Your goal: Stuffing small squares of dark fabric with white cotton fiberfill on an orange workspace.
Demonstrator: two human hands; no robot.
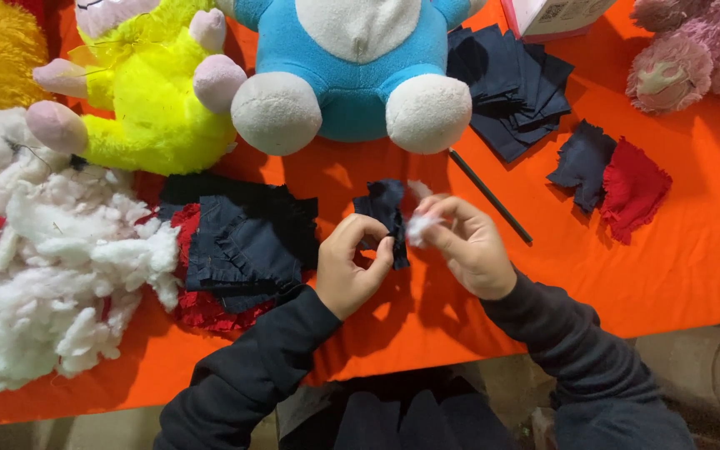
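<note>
My left hand [352, 268] pinches a small dark navy fabric piece [385, 208] just above the orange table cover [693, 250]. My right hand [468, 246] holds a small tuft of white stuffing [420, 223] against the edge of that fabric. Both hands are close together near the middle of the table. To the left lies a pile of navy and red fabric pieces [235, 246], and beyond it a big heap of white stuffing [52, 258].
A yellow plush toy [147, 83] and a blue plush toy [352, 67] sit at the back. A stack of navy squares [514, 87], a thin black stick [491, 197], a navy piece [581, 165] and a red piece [633, 190] lie right. A pink plush [693, 58] sits far right.
</note>
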